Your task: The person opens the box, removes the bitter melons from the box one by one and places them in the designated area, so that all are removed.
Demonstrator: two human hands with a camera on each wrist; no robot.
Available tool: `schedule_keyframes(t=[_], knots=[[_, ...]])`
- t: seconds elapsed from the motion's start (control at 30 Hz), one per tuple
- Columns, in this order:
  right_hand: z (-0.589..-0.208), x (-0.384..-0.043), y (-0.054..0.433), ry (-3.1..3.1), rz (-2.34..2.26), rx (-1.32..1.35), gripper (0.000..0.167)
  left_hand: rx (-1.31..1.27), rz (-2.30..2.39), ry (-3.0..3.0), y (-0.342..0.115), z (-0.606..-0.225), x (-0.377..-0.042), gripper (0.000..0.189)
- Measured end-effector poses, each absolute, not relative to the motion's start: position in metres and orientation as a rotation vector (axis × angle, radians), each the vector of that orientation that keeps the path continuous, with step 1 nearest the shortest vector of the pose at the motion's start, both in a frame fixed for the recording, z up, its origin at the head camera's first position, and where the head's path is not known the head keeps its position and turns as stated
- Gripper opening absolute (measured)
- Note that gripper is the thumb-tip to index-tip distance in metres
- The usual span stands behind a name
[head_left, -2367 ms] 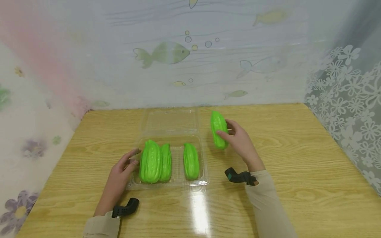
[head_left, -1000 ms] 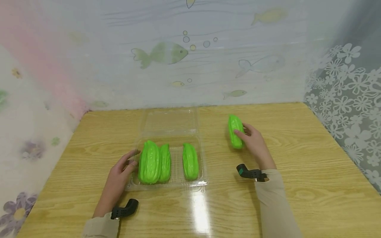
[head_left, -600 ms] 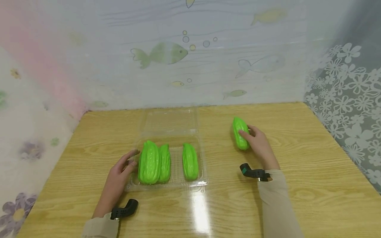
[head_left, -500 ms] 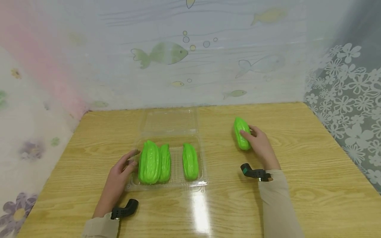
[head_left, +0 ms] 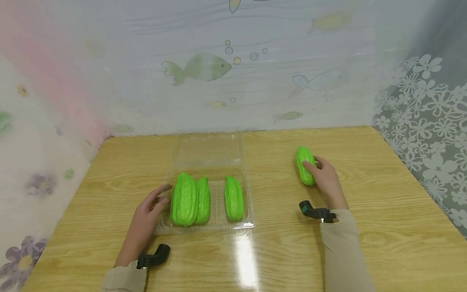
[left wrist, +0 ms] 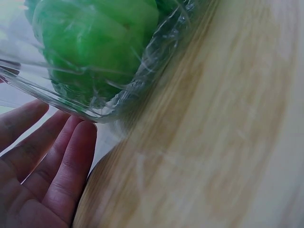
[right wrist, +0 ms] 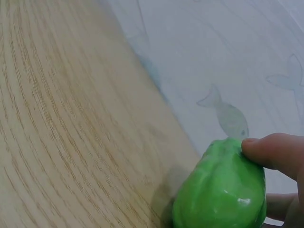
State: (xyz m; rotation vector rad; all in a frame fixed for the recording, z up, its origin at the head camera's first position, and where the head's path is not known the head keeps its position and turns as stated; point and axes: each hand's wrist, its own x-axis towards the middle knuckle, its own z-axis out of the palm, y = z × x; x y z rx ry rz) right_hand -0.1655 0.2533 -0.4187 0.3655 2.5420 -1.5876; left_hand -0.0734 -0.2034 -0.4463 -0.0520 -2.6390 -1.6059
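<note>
Seen from my head, I am at a wood-grain table (head_left: 284,259), with both hands in front of me. My right hand (head_left: 324,177) pinches a glossy, ridged green bitter gourd (head_left: 304,174): the thumb lies across its near face and the other fingers reach round its right side. This gourd is toward the far right of the table, well apart from the box, its pointed end toward the back wall (head_left: 259,91); I cannot tell whether its underside touches the table.

My left hand (head_left: 147,211) is relaxed, fingers slightly spread, the fingertips touching the left rim of a clear plastic clamshell box (head_left: 217,202). The box lies open, its see-through lid (head_left: 208,148) folded back toward the wall. Inside, at the left, a large bitter gourd (head_left: 184,200) overlaps a narrower gourd (head_left: 204,200); a third gourd (head_left: 234,198) lies alone at the right, with a gap between.

I wear beige sleeves (head_left: 343,251), and a black device (head_left: 157,255) is on each wrist. Pale fish and bubbles decorate the wall; white flowers pattern a grey panel (head_left: 438,121) on my right.
</note>
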Motion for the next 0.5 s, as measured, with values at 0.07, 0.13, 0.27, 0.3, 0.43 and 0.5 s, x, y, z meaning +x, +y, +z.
schedule_keyframes(t=[0.07, 0.13, 0.27, 0.3, 0.43, 0.5], knots=[[-0.418, -0.164, 0.255, 2.541, -1.59, 0.374, 0.08, -0.05, -1.626, -2.622, -0.202, -0.445, -0.071, 0.041], [-0.418, -0.163, 0.257, 2.54, -1.597, 0.38, 0.08, -0.046, -1.638, -2.612, -0.201, -0.444, -0.069, 0.041], [-0.418, -0.161, 0.261, 2.552, -1.594, 0.385, 0.08, -0.035, -1.635, -2.609, -0.199, -0.442, -0.064, 0.041], [-0.418, -0.16, 0.261, 2.554, -1.593, 0.388, 0.08, -0.033, -1.634, -2.609, -0.199, -0.442, -0.063, 0.041], [-0.419, -0.158, 0.264, 2.563, -1.579, 0.405, 0.079, -0.025, -1.642, -2.606, -0.197, -0.441, -0.058, 0.042], [-0.419, -0.157, 0.264, 2.564, -1.569, 0.419, 0.079, -0.019, -1.639, -2.609, -0.196, -0.441, -0.055, 0.042]])
